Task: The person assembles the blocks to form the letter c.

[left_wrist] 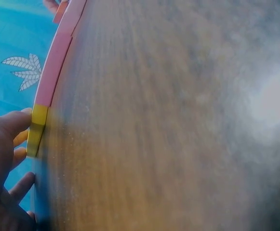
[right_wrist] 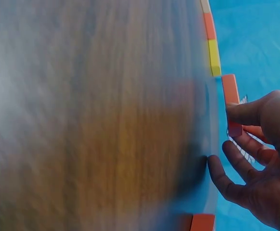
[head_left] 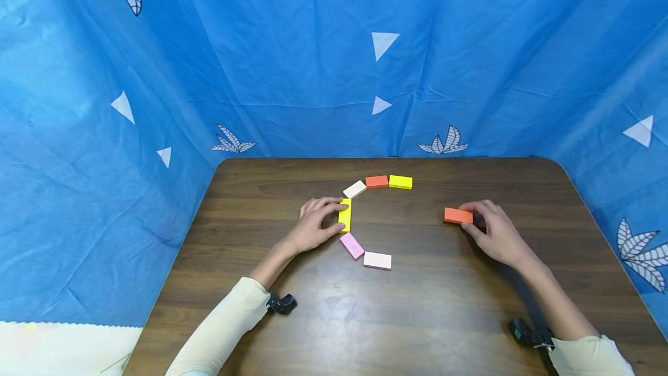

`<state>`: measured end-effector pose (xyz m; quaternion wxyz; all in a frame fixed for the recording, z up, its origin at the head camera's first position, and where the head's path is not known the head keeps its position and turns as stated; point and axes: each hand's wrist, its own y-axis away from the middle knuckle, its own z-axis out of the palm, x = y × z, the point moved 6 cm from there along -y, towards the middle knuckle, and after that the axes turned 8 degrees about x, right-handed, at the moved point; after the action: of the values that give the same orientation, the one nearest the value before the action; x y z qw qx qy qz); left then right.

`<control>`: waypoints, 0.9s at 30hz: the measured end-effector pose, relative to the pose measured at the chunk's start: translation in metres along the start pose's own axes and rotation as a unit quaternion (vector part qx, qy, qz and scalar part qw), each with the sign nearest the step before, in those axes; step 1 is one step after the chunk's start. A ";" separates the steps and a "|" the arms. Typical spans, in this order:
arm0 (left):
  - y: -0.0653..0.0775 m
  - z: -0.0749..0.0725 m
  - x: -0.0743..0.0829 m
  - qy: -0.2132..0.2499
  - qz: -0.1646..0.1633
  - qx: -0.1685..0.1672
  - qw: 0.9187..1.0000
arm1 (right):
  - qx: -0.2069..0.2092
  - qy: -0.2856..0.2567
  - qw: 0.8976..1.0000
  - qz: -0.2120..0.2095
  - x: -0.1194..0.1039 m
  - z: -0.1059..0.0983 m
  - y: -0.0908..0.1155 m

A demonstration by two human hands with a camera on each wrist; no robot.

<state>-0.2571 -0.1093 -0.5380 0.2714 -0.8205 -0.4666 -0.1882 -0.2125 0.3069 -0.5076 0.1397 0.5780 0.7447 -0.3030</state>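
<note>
My left hand (head_left: 314, 226) is at a yellow block (head_left: 345, 216) on the table, its thumb and fingers pinching it near the two ends. In the left wrist view the thumb touches one side of that yellow block (left_wrist: 37, 130). My right hand (head_left: 493, 232) pinches an orange block (head_left: 457, 215) by its right end, between thumb and fingers. The right wrist view shows this orange block (right_wrist: 230, 96) raised off the tabletop. Beside the yellow block lie a cream block (head_left: 355, 189) above and a pink block (head_left: 352, 246) below.
The blocks form a curve on the wooden table (head_left: 407, 318). A red-orange block (head_left: 377, 181) and a second yellow block (head_left: 400, 182) continue it at the top; a pale pink block (head_left: 377, 260) ends it below. Another red-orange block (right_wrist: 203, 222) shows low in the right wrist view. Blue cloth (head_left: 313, 74) surrounds the table.
</note>
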 end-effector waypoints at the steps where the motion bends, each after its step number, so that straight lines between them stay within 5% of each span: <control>1: 0.000 0.000 0.000 0.000 0.000 0.000 1.000 | 0.001 -0.001 1.000 -0.005 -0.002 0.001 0.001; 27: 0.000 -0.002 0.002 0.003 0.005 0.004 1.000 | -0.044 -0.035 0.998 -0.024 -0.058 0.039 0.034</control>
<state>-0.2557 -0.1090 -0.5354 0.2768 -0.8213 -0.4623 -0.1877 -0.1693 0.2428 -0.5158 0.1831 0.5422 0.7657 -0.2935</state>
